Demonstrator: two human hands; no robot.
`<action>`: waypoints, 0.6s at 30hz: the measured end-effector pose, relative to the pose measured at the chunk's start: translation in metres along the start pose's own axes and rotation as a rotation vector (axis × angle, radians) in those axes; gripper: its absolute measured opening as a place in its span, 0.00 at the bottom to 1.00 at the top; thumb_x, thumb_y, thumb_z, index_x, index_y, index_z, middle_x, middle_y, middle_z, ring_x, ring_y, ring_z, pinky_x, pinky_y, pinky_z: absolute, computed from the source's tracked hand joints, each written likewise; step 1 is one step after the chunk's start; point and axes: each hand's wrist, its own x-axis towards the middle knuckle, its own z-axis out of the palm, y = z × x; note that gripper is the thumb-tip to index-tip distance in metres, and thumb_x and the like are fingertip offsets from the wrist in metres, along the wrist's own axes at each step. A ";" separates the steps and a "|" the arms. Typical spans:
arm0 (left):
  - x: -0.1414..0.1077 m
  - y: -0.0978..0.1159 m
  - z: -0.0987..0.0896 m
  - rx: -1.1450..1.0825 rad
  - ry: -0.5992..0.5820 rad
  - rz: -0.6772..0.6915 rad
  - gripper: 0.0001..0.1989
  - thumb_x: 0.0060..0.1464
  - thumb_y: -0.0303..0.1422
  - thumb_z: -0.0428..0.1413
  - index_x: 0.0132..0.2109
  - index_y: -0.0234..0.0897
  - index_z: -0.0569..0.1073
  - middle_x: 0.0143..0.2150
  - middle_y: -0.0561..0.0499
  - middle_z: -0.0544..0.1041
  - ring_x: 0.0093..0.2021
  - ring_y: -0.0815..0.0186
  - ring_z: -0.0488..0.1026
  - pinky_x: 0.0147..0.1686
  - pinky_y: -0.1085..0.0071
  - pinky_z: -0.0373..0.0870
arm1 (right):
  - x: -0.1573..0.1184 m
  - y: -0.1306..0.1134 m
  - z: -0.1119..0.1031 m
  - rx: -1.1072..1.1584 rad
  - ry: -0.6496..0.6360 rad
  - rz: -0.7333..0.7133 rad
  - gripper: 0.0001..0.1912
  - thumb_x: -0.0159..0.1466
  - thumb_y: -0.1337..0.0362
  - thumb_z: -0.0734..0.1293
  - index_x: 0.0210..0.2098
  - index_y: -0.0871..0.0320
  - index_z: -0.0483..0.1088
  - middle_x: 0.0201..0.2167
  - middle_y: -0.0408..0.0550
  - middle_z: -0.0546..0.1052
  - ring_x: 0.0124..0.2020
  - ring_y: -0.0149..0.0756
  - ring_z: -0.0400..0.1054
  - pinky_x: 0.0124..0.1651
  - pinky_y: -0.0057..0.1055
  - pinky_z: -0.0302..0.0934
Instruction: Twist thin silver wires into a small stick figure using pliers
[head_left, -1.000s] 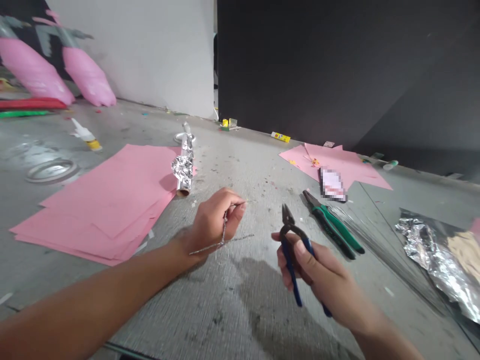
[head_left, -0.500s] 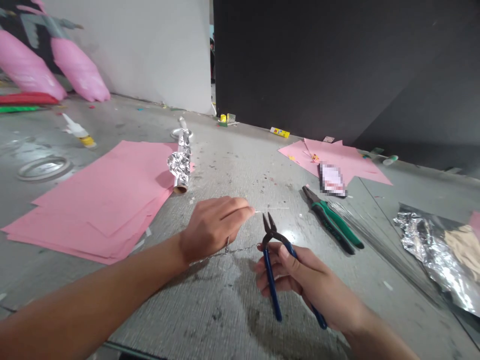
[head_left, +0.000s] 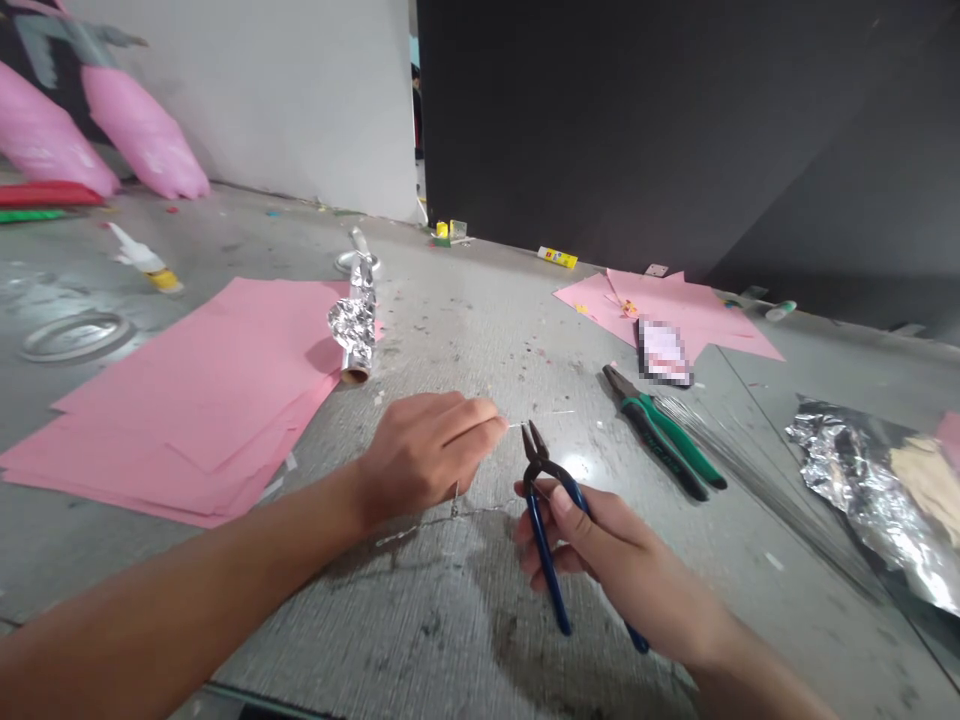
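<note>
My left hand [head_left: 435, 445] is closed in a pinch on a thin silvery wire [head_left: 516, 425], whose end points right toward the pliers. Below that hand hangs a twisted length of wire [head_left: 480, 511], partly hidden by the palm. Blue-handled pliers [head_left: 545, 540] are gripped in my right hand [head_left: 600, 530], their dark jaws slightly apart and up beside the wire's end. A short bright line of wire [head_left: 559, 412] shows just past the jaws; whether it joins the held wire I cannot tell.
Green-handled pliers [head_left: 667, 440] lie right, beside a bundle of straight wires [head_left: 772, 510] and crumpled foil [head_left: 862, 500]. Pink sheets [head_left: 202, 390], a foil roll [head_left: 358, 320], a wire coil [head_left: 75, 337] and a glue bottle [head_left: 146, 260] are left. A dark panel [head_left: 637, 130] stands behind.
The pliers' jaws have come closer to my left fingertips and now meet the wire's line. The view has shifted slightly. Both hands keep their hold.
</note>
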 end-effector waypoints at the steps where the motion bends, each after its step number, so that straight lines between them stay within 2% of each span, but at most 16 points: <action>1: 0.000 0.000 0.000 0.007 -0.004 0.005 0.09 0.56 0.19 0.55 0.44 0.31 0.72 0.37 0.48 0.79 0.30 0.67 0.74 0.27 0.69 0.67 | 0.000 0.000 0.000 -0.019 0.004 -0.003 0.28 0.68 0.43 0.57 0.47 0.63 0.70 0.36 0.55 0.75 0.33 0.38 0.70 0.38 0.39 0.65; 6: -0.001 -0.001 0.000 0.018 -0.041 0.017 0.08 0.56 0.20 0.55 0.43 0.30 0.73 0.38 0.48 0.79 0.30 0.67 0.72 0.27 0.68 0.67 | 0.002 0.001 0.001 -0.042 0.000 -0.027 0.27 0.68 0.44 0.56 0.44 0.62 0.70 0.34 0.52 0.74 0.31 0.35 0.68 0.35 0.36 0.63; 11: -0.001 -0.001 -0.001 0.017 -0.059 0.019 0.09 0.56 0.20 0.55 0.44 0.30 0.73 0.39 0.48 0.79 0.30 0.66 0.72 0.27 0.67 0.66 | 0.002 0.002 0.003 -0.015 0.027 0.010 0.27 0.67 0.42 0.57 0.45 0.62 0.68 0.32 0.49 0.72 0.29 0.34 0.67 0.32 0.34 0.63; 15: -0.001 -0.001 -0.002 0.011 -0.070 0.027 0.09 0.57 0.20 0.54 0.45 0.31 0.73 0.39 0.48 0.80 0.31 0.66 0.73 0.27 0.68 0.67 | 0.002 0.001 0.004 -0.079 0.066 0.014 0.27 0.68 0.42 0.56 0.41 0.62 0.68 0.27 0.45 0.69 0.23 0.29 0.63 0.27 0.31 0.60; 18: -0.001 -0.001 -0.001 -0.020 -0.055 0.003 0.09 0.57 0.20 0.55 0.45 0.31 0.73 0.37 0.48 0.80 0.31 0.67 0.74 0.28 0.69 0.68 | 0.001 -0.001 0.003 -0.102 0.071 0.011 0.28 0.68 0.42 0.56 0.42 0.62 0.69 0.28 0.46 0.70 0.24 0.30 0.65 0.28 0.32 0.62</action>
